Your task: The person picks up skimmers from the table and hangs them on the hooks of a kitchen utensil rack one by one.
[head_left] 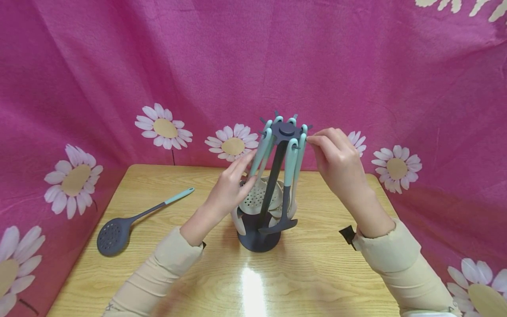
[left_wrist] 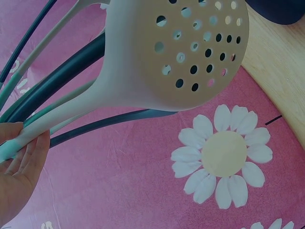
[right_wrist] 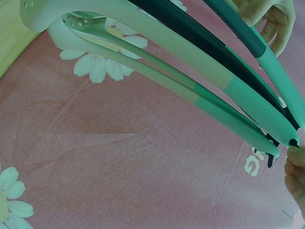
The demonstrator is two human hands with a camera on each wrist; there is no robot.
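Note:
A dark utensil stand [head_left: 259, 242] stands upright on the table with several mint-handled utensils hanging from its top hooks. My left hand [head_left: 231, 180] is at its left side; in the left wrist view the thumb and fingers pinch the handle of a beige slotted spoon [left_wrist: 138, 57]. With fingertips together, my right hand [head_left: 338, 160] pinches a dark hook of the stand at the looped end of a beige-and-mint handle [right_wrist: 257, 112]. A dark-headed utensil [head_left: 285, 224] hangs at the front. Other utensil heads are partly hidden behind the stand's post.
On the left of the wooden table [head_left: 317, 273] lies a dark skimmer [head_left: 112, 237] with a mint handle, apart from the stand. A pink cloth [head_left: 222, 57] with daisies hangs behind the table and along both sides.

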